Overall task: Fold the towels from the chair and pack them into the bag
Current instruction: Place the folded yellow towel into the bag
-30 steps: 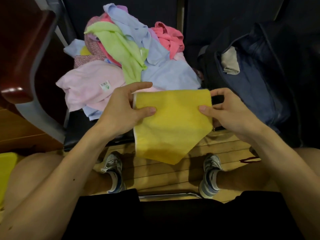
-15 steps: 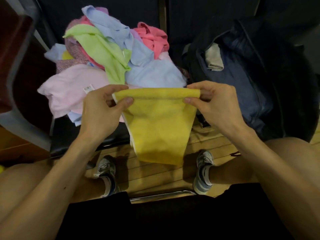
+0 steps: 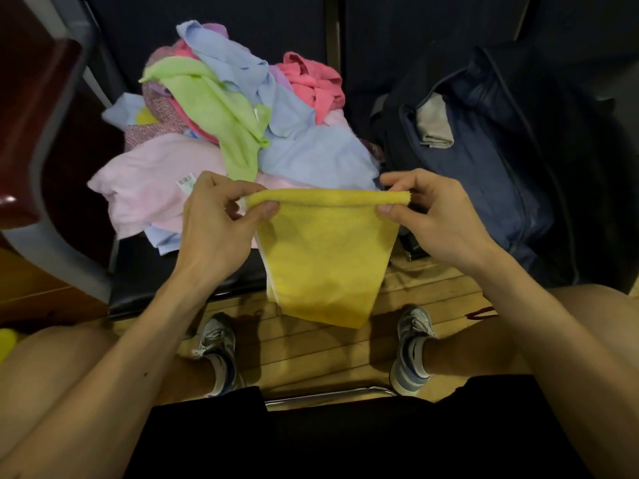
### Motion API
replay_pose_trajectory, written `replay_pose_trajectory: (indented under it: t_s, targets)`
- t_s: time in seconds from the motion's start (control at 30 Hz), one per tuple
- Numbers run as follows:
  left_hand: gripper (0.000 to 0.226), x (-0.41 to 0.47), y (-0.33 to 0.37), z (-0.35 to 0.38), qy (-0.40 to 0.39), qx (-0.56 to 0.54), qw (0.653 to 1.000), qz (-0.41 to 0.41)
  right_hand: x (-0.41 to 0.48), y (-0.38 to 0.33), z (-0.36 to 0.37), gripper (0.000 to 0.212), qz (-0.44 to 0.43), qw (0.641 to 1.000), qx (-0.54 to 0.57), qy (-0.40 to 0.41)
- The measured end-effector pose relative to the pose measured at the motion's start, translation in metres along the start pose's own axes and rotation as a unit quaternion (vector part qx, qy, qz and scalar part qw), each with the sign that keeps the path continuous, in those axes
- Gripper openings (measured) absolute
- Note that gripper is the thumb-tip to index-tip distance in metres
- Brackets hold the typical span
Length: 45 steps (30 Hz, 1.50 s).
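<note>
Rising since a second ago, the yellow towel (image 3: 326, 261) is now hanging in front of the chair (image 3: 179, 271), its folded top edge turning level. Left hand (image 3: 214, 223) and right hand (image 3: 435, 216) are pinching its upper corners; being soft, light and limp, it is probably best held there.

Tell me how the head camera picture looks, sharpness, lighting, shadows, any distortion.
Head view: yellow towel, left hand and right hand sharp; towel pile well lit, bag sunk in dark with little detail; soft shadows beside the shoes on the wooden floor; a small glare spot on the red armrest; wide-angle bending curves the edges.
</note>
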<state>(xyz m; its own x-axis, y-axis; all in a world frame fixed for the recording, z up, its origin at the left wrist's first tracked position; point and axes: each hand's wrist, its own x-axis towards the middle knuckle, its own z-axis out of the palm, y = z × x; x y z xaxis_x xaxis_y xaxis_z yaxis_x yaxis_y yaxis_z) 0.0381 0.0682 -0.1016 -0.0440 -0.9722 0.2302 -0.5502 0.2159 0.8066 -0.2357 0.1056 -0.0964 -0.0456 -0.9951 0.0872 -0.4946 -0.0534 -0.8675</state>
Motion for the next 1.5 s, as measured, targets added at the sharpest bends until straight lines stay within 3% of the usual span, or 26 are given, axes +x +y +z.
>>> replay_pose_trajectory:
  t_s: [0.07, 0.17, 0.27, 0.37, 0.47, 0.57, 0.67, 0.73, 0.83, 0.9, 1.0, 1.07, 1.1, 1.23, 1.33, 1.4, 1.5]
  targets:
    - [0.018, 0.0, 0.003, 0.0, -0.029, -0.018, 0.999, 0.013, -0.001, -0.001, 0.0, 0.008, 0.03, 0.998, 0.049, -0.037]
    - [0.009, -0.001, 0.011, -0.001, -0.076, -0.163, 0.983, 0.023, -0.005, -0.012, -0.005, 0.01, 0.051, 0.98, 0.188, -0.047]
    - [0.008, -0.004, 0.023, -0.006, -0.058, -0.269, 0.96, 0.05, -0.01, -0.021, -0.014, 0.051, 0.031, 0.928, 0.368, -0.057]
    - [0.012, -0.005, 0.032, -0.008, -0.023, -0.326, 0.944, 0.044, -0.019, -0.018, 0.0, 0.093, 0.109, 0.902, 0.375, -0.183]
    - [0.007, 0.002, 0.03, -0.01, 0.034, -0.36, 0.932, -0.035, -0.028, -0.012, 0.023, 0.069, 0.148, 0.861, 0.349, -0.34]
    - [0.01, 0.007, 0.022, -0.013, 0.05, -0.351, 0.929, -0.109, -0.03, -0.018, 0.03, 0.051, 0.155, 0.828, 0.42, -0.338]
    - [0.01, 0.009, 0.018, -0.012, 0.061, -0.309, 0.938, -0.145, -0.036, -0.023, 0.039, 0.064, 0.221, 0.798, 0.48, -0.29]
    - [0.011, 0.009, 0.018, -0.014, 0.07, -0.297, 0.939, -0.157, -0.041, -0.022, 0.049, 0.075, 0.248, 0.818, 0.427, -0.294]
    - [0.01, 0.014, 0.014, -0.021, 0.094, -0.3, 0.927, -0.203, -0.044, -0.029, 0.06, 0.054, 0.245, 0.859, 0.325, -0.312]
    - [0.013, 0.016, 0.011, -0.024, 0.09, -0.325, 0.9, -0.276, -0.041, -0.034, 0.056, 0.043, 0.251, 0.85, 0.38, -0.265]
    - [0.043, 0.014, 0.01, -0.02, -0.015, -0.464, 0.806, -0.368, -0.035, -0.041, 0.042, 0.029, 0.232, 0.823, 0.472, -0.217]
    - [0.062, 0.01, 0.012, -0.016, -0.092, -0.544, 0.758, -0.348, -0.031, -0.04, 0.033, 0.027, 0.225, 0.825, 0.485, -0.183]
    - [0.069, 0.008, 0.013, -0.012, -0.131, -0.562, 0.75, -0.323, -0.03, -0.038, 0.03, 0.033, 0.221, 0.825, 0.492, -0.17]
    - [0.077, -0.004, 0.016, 0.007, -0.242, -0.525, 0.776, -0.251, -0.023, -0.036, 0.02, 0.077, 0.226, 0.816, 0.517, -0.125]
    - [0.08, -0.012, 0.014, 0.02, -0.274, -0.424, 0.84, -0.2, -0.025, -0.034, 0.014, 0.069, 0.212, 0.813, 0.522, -0.146]
    - [0.092, -0.016, 0.01, 0.028, -0.289, -0.404, 0.85, -0.175, -0.029, -0.034, 0.014, 0.067, 0.207, 0.807, 0.527, -0.168]
    - [0.043, -0.02, 0.005, 0.037, -0.319, -0.42, 0.835, -0.156, -0.031, -0.034, 0.015, 0.066, 0.208, 0.797, 0.533, -0.194]
